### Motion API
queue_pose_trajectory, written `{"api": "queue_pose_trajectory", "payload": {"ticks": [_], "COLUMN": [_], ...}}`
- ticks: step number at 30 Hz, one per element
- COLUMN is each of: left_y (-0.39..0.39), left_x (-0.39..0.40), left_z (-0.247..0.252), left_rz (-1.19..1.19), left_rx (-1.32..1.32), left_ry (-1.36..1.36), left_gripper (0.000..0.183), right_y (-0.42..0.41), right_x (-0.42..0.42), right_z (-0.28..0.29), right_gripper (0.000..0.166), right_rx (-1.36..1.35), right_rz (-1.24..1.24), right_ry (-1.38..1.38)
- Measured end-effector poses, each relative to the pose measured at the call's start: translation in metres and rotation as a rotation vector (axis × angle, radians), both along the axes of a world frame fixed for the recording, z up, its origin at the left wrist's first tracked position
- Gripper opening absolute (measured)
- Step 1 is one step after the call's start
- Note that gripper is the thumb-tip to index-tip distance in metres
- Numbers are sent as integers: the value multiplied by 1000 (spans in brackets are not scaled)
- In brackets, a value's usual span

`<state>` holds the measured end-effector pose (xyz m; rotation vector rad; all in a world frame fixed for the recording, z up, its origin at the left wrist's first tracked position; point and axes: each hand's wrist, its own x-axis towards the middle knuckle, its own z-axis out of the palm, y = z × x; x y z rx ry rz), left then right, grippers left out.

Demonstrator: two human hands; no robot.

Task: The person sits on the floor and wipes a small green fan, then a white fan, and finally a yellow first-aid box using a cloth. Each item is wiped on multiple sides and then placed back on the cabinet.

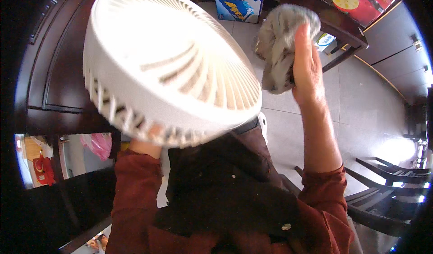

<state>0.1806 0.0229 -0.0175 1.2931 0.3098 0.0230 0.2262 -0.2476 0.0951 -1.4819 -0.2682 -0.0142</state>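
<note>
A round white electric fan head [176,64] with a slatted grille fills the upper left, tilted and overexposed on its face. My left hand [156,132] is behind its lower rim, mostly hidden; a little skin shows through the slats, and its grip cannot be made out. To the right of the fan, my right hand [306,64] holds a crumpled grey cloth [280,50], thumb pressed along its side. The cloth is slightly blurred and is apart from the fan.
Dark wooden cabinet doors [67,57] stand at the left. Beyond the hands are a blue carton [238,6] on the tiled floor [355,94] and a red fruit box [351,0] on a dark table. Dark wooden chairs [375,203] are at lower right.
</note>
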Motion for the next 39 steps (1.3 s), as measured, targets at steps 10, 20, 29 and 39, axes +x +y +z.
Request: {"api": "queue_pose_trajectory", "payload": {"ticks": [10,20,29,39], "left_y": [-5,-22,-26,-25], "left_x": [-69,-82,-86,-80], "left_z": [-17,-41,-42,-34], "left_rz": [8,-55,-92,-132], "left_rx": [136,224,279,321], "left_ry": [149,223,267,392], "left_gripper": [36,35,34,34], "right_y": [42,6,-9,-35], "right_x": [-66,-89,-134,-96], "right_z": [-132,-129,-154,-94], "right_gripper": [38,44,29,42], "right_rx": [-942,-1447,-840,148], "right_rz": [124,576,337,207], "right_ry": [-843,-815,-766,388]}}
